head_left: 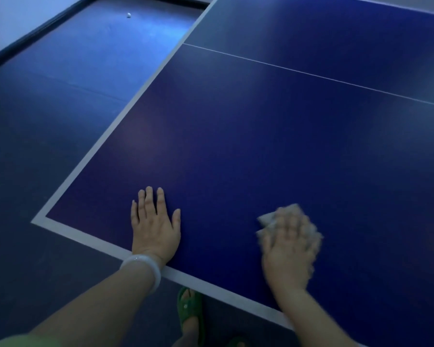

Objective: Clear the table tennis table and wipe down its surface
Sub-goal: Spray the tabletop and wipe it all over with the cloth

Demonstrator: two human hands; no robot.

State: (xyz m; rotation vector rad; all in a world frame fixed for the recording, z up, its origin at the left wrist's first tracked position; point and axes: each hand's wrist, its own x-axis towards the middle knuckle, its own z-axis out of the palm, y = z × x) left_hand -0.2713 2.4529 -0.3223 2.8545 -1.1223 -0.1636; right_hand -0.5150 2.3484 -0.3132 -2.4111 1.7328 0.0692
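Note:
The blue table tennis table fills most of the view, with white edge lines and a thin white centre line. My left hand lies flat on the surface near the table's near left corner, fingers straight and spread. My right hand presses a light grey cloth onto the table near the front edge; the hand and cloth are blurred with motion. The cloth sticks out beyond the fingers on the far side and to the left.
A small white ball lies on the dark blue floor at the far left, near a black skirting strip. A foot in a green sandal stands under the table's near edge.

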